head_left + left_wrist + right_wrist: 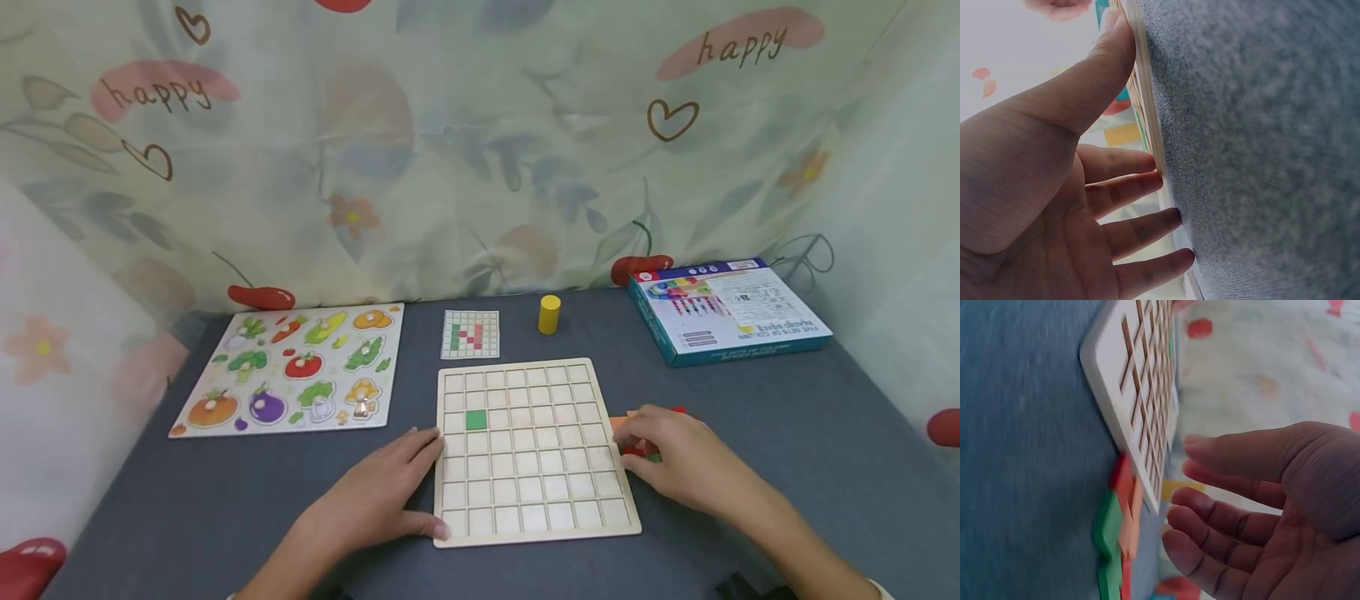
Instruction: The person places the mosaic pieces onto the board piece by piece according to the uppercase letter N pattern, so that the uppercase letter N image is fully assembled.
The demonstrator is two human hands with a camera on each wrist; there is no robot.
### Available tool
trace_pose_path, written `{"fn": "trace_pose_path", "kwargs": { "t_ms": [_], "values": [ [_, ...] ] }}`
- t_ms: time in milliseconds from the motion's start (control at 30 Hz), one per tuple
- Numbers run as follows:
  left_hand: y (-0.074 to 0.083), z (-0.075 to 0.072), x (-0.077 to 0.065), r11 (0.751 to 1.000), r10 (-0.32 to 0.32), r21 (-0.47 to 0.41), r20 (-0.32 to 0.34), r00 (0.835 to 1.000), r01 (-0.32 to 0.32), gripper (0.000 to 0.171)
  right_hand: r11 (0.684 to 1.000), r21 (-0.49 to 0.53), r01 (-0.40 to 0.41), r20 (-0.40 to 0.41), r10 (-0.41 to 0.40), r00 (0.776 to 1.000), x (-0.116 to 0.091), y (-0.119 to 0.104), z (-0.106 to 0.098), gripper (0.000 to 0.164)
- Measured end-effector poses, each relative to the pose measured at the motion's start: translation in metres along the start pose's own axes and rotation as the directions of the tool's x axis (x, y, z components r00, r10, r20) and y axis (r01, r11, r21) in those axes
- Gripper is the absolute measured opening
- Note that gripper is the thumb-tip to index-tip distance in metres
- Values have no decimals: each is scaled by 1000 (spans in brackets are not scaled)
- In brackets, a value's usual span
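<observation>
A wooden grid board lies in front of me with one green square tile in a cell of its upper left. My left hand rests along the board's left edge, its thumb at the near corner. In the left wrist view, those extended fingers touch the board's side. Beside the right edge, my right hand hovers by a small heap of red, orange and green tiles, partly hiding it in the head view. Its fingers are loosely bent, with nothing visible between them and the thumb.
Behind the board lie a small pattern card and a standing yellow cylinder. A vegetable puzzle board sits at the left. At the back right is a boxed game, with a thin cable behind it.
</observation>
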State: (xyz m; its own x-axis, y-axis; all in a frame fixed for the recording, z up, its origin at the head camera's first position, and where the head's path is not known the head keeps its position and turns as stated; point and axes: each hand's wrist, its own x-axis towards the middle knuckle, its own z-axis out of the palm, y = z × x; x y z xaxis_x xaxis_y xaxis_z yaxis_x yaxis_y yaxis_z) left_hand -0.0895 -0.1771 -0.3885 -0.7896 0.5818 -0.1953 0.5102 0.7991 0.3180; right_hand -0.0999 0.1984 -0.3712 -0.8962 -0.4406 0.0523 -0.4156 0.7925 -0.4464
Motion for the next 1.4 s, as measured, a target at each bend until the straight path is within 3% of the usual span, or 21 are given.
{"fn": "trace_pose_path", "kwargs": {
  "t_ms": [233, 433, 833, 1400],
  "values": [
    [-1, 2, 1, 1000, -10, 9, 1, 1000, 10, 101, 994, -28, -108, 39, 109, 993, -12, 22, -9, 17],
    [-2, 2, 0, 1000, -6, -1, 2, 1000, 6, 100, 990, -21, -138, 121, 139, 983, -14, 35, -4, 19],
    [-1, 2, 1, 1000, -17, 1, 14, 1000, 17, 100, 980, -75, -187, 80, 193, 978, -11, 37, 3, 20],
    [1, 1, 0, 1000, -20, -14, 15, 1000, 20, 100, 978, -58, -198, 63, 202, 977, -11, 36, 5, 26]
  ]
}}
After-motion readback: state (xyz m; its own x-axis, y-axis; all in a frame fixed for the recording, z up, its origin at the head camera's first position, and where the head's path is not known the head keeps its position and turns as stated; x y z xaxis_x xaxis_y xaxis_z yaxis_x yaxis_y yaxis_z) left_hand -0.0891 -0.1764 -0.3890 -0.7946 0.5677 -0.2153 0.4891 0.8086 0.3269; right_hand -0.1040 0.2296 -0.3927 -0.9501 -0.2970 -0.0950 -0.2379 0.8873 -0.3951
